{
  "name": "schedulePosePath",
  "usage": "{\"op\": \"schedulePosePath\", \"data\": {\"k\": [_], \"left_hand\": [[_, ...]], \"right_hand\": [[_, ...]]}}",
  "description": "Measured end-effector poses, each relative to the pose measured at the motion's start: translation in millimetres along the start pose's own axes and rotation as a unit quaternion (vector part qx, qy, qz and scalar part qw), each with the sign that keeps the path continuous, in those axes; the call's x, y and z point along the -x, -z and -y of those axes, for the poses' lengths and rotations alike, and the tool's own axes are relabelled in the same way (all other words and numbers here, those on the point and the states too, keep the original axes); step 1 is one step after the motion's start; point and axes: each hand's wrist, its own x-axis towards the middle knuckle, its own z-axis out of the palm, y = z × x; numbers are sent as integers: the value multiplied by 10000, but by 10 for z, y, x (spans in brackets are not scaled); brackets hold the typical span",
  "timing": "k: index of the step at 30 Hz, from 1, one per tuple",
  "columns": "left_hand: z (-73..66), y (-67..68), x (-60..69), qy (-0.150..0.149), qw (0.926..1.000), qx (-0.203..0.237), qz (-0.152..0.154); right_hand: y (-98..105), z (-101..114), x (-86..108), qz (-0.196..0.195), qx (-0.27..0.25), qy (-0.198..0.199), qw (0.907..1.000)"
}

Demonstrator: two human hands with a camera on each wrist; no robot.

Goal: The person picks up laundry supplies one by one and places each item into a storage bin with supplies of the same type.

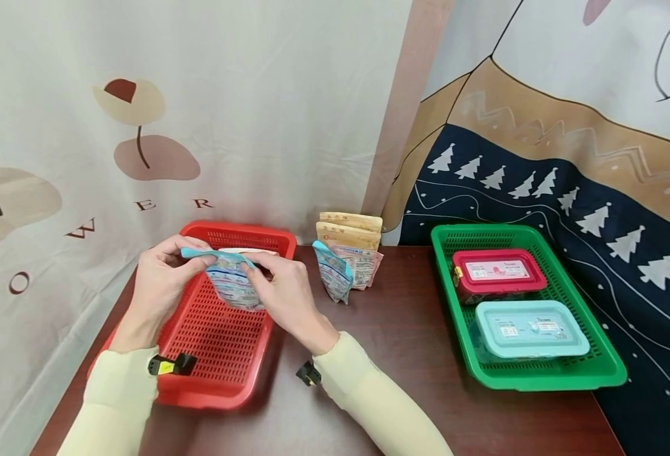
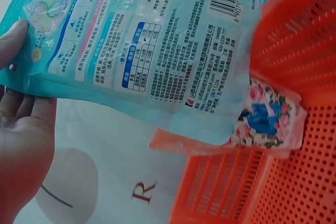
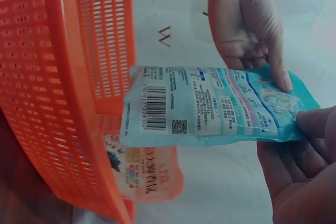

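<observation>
Both hands hold a light blue detergent pouch (image 1: 234, 286) by its top edge over the red basket (image 1: 221, 400). My left hand (image 1: 161, 285) pinches the left top corner between thumb and fingers. At the other top corner, my right hand (image 1: 290, 294) does the same. The pouch's printed back, with a barcode and a small table, faces the left wrist camera. Its lower end hangs free. A pink flowered pouch (image 2: 268, 116) stands in the basket at the far end, mostly hidden behind the blue one in the head view.
Right of the red basket stand another blue pouch (image 1: 332, 272), a pink pouch (image 1: 365, 266) and tan packs (image 1: 349, 233) against the curtain. At the right, a green basket (image 1: 546, 382) holds a dark red lidded box (image 1: 497, 271) and a light blue lidded box (image 1: 531, 329).
</observation>
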Motion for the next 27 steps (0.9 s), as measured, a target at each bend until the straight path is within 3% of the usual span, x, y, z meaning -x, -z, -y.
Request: {"op": "schedulePosePath", "data": {"k": [2,5,9,17,21,27], "left_hand": [[9,38,-2,92,9997,-205,-37],[27,89,-16,295,9952,-933,-31],[87,166,-55,528,9785,-1987,137],[254,248,-100,706,9600,-2677,431],[328,227,-107,566,9437,-3197,629],[381,209,-119,383,9128,-3984,815]], "right_hand": [[-43,-28,-22,109,66,-80,9999],[-108,-89,-42,203,255,-186,9993],[-189,-181,-49,222,562,-313,9977],[-310,-364,-82,361,918,-519,9938],[-342,-451,-73,417,1258,-559,9896],[-390,-538,-58,451,1559,-548,9852]]}}
